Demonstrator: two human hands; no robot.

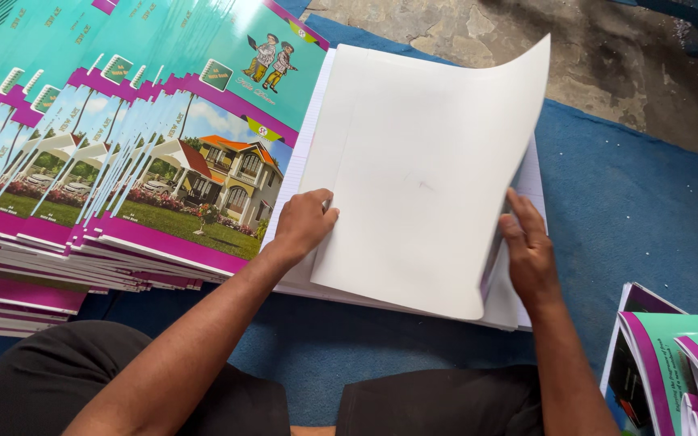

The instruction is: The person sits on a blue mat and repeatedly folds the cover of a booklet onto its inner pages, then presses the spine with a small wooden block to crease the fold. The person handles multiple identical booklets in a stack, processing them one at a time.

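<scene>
A large white cover sheet (422, 178) is held lifted and curved over a stack of white ruled pages (300, 153), which is laid on a blue mat (632, 202) in front of the seated person. The left hand (304, 224) is placed at the sheet's left edge, fingers curled and pressed down onto the sheet and the stack below; nothing is enclosed in it. The right hand (528, 250) is positioned at the sheet's lower right edge, and the edge is pinched between thumb and fingers, though the exact contact is partly blurred. The sheet's upper right corner is raised clear of the stack, and a strip of purple is visible beneath its right edge. Just to the left of the stack, and touching it, a fanned row of finished notebooks (123, 161) with teal, purple and house-picture covers is spread in overlapping order. At the lower right, well apart from the hands, several loose printed covers (672, 355) in teal and purple are seen curled on the mat. Bare concrete floor (607, 56) is visible beyond the mat's far edge
</scene>
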